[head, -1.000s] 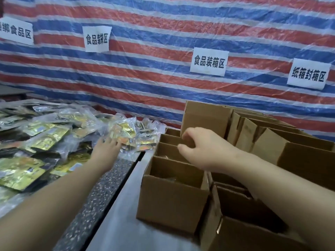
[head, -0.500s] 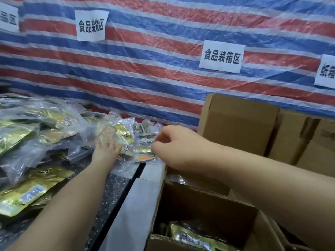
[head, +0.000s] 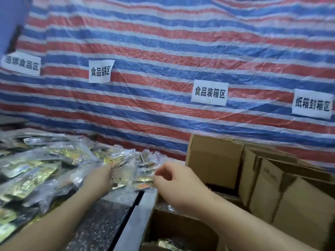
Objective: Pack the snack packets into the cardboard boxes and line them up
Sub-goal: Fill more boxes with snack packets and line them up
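A heap of gold snack packets (head: 45, 169) in clear plastic covers the dark table on the left. At the heap's right end lies one clear-wrapped packet (head: 134, 178). My left hand (head: 101, 180) grips its left side, fingertips hidden in the plastic. My right hand (head: 174, 182) has curled fingers that pinch its right edge. Open cardboard boxes stand on the right: a tall one (head: 213, 160) at the back and a near one (head: 181, 227) below my right arm with a gold packet (head: 166, 245) inside.
More open cardboard boxes (head: 299, 205) crowd the right side. A dark speckled table (head: 97, 223) meets a grey table (head: 134, 214) at a narrow gap. A red, blue and white striped tarp (head: 163, 51) with white paper labels (head: 209, 92) closes off the back.
My right hand has left the boxes and come left to the packet at the heap's edge. My left hand stays in the heap. The view has tilted upward.
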`<state>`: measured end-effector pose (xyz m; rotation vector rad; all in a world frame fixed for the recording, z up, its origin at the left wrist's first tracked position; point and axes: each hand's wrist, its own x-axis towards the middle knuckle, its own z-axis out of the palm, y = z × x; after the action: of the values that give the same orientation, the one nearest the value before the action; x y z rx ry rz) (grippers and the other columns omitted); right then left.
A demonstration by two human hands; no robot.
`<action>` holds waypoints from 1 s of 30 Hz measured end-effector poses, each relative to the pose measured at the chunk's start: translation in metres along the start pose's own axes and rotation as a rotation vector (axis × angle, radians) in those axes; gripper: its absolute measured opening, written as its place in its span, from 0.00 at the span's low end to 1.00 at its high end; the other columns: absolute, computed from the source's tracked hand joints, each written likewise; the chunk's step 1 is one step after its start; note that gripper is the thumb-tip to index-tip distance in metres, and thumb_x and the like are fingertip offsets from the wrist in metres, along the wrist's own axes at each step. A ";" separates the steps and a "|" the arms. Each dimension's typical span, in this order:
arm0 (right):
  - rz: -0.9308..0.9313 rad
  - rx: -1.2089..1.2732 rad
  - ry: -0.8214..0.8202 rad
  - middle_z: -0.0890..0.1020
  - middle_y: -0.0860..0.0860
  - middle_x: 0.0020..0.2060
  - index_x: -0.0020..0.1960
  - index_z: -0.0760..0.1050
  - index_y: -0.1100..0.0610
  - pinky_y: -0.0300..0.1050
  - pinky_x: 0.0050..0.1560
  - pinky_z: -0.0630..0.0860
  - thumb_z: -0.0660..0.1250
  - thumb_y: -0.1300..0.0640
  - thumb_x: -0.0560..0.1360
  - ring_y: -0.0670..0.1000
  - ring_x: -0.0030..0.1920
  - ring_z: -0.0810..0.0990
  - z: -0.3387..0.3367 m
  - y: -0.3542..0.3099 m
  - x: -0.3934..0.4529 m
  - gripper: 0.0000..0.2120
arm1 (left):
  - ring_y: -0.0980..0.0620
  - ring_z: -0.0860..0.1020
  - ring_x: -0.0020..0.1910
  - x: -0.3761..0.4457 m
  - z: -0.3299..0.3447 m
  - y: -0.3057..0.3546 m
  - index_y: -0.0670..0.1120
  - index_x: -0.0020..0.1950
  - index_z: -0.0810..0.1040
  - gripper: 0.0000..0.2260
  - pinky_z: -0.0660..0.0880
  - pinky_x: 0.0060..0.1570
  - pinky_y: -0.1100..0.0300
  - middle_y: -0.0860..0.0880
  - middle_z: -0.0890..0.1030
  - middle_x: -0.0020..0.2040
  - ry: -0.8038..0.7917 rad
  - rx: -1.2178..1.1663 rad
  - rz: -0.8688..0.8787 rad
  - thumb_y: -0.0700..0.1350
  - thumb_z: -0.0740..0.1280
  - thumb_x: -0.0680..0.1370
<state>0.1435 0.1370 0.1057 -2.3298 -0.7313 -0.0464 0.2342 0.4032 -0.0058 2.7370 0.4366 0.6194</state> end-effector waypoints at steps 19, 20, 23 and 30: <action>-0.286 1.088 0.307 0.80 0.59 0.62 0.69 0.71 0.42 0.60 0.60 0.79 0.70 0.52 0.78 0.61 0.62 0.82 -0.114 -0.021 -0.238 0.21 | 0.64 0.77 0.58 -0.340 -0.202 0.269 0.54 0.70 0.67 0.23 0.78 0.56 0.63 0.58 0.77 0.59 0.031 -0.856 0.685 0.49 0.69 0.77; -0.271 1.135 0.323 0.78 0.61 0.65 0.74 0.67 0.46 0.62 0.60 0.79 0.69 0.52 0.79 0.62 0.63 0.81 -0.119 -0.013 -0.247 0.25 | 0.64 0.73 0.63 -0.347 -0.196 0.271 0.53 0.72 0.66 0.25 0.74 0.62 0.64 0.57 0.73 0.64 0.142 -0.791 0.725 0.53 0.68 0.77; -0.181 1.295 0.369 0.76 0.63 0.67 0.75 0.66 0.53 0.64 0.61 0.78 0.69 0.48 0.79 0.65 0.65 0.79 -0.124 0.004 -0.269 0.27 | 0.60 0.65 0.71 -0.364 -0.176 0.275 0.57 0.76 0.58 0.31 0.65 0.69 0.62 0.56 0.64 0.73 0.134 -0.791 0.652 0.65 0.63 0.77; -0.125 1.256 0.401 0.81 0.56 0.62 0.71 0.71 0.48 0.54 0.58 0.80 0.69 0.47 0.75 0.56 0.63 0.81 -0.092 0.020 -0.294 0.24 | 0.56 0.76 0.59 -0.367 -0.170 0.309 0.53 0.72 0.67 0.18 0.78 0.56 0.57 0.53 0.75 0.62 -0.292 -1.365 0.159 0.56 0.56 0.84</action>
<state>-0.0785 -0.0769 0.0985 -1.0288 -0.4651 -0.0778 -0.0896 0.0300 0.1149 1.4888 -0.2418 0.3170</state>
